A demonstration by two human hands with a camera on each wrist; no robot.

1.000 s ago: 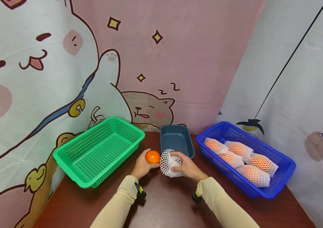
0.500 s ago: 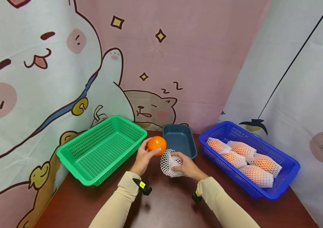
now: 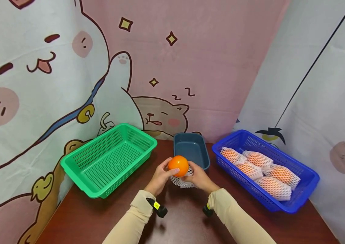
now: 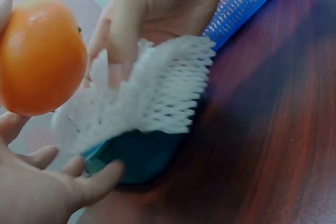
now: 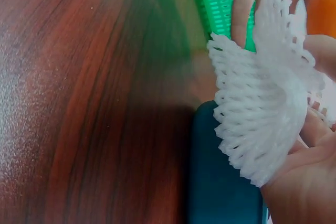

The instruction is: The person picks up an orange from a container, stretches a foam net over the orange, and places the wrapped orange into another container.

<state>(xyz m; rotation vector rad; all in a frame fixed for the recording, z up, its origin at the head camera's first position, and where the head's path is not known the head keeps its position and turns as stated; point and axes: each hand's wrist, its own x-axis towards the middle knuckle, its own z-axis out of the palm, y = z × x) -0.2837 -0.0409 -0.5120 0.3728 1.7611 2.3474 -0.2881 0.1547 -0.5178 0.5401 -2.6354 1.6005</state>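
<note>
My left hand (image 3: 159, 177) holds a smooth, glossy orange (image 3: 178, 165) between thumb and fingers, raised over the table in the middle of the head view. Just right of it, my right hand (image 3: 201, 178) grips a white foam net sleeve (image 3: 182, 183), partly hidden behind the orange. The left wrist view has the orange (image 4: 42, 56) beside the flared, spread-out mesh sleeve (image 4: 163, 93). Seen from the right wrist, the sleeve (image 5: 257, 108) fans out from my right fingers, with its mouth toward the orange.
On the left stands a green perforated basket (image 3: 108, 164) with nothing in it. A dark blue-grey tray (image 3: 190, 149) sits just behind my hands. At right, a blue basket (image 3: 304, 184) holds several fruits in net sleeves (image 3: 274, 187). A printed cloth hangs behind the table.
My left hand has lifted the orange and brought it rightward, over the foam net sleeve. My right hand keeps its hold on the sleeve in nearly the same place.
</note>
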